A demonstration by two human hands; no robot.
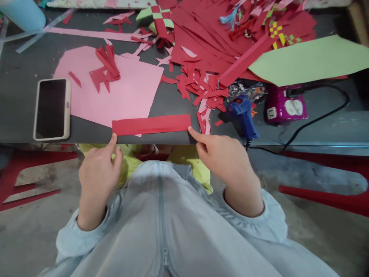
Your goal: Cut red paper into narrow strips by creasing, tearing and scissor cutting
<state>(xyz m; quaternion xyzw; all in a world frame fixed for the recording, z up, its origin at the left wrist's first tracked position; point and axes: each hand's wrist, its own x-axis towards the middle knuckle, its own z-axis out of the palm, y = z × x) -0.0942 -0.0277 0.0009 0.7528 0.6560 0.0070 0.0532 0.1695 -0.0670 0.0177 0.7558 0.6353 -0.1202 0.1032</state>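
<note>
Red paper strip (151,125): long axis left–right, nearly parallel to table edge (164,141). Left hand (98,166), right hand (226,157): loosely open, index fingertips (114,137) at near corners.

dark grey worktop (23,69), pale light along its near edge at right; below that edge, red furniture (317,197) at both sides over stained grey floor (29,238).

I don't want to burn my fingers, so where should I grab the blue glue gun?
Probably best to take the blue glue gun by its handle, with the right hand coming from the table's near edge. The handle slants toward that edge, and that hand is closest. Keep off the other end; it could be hot.
</note>
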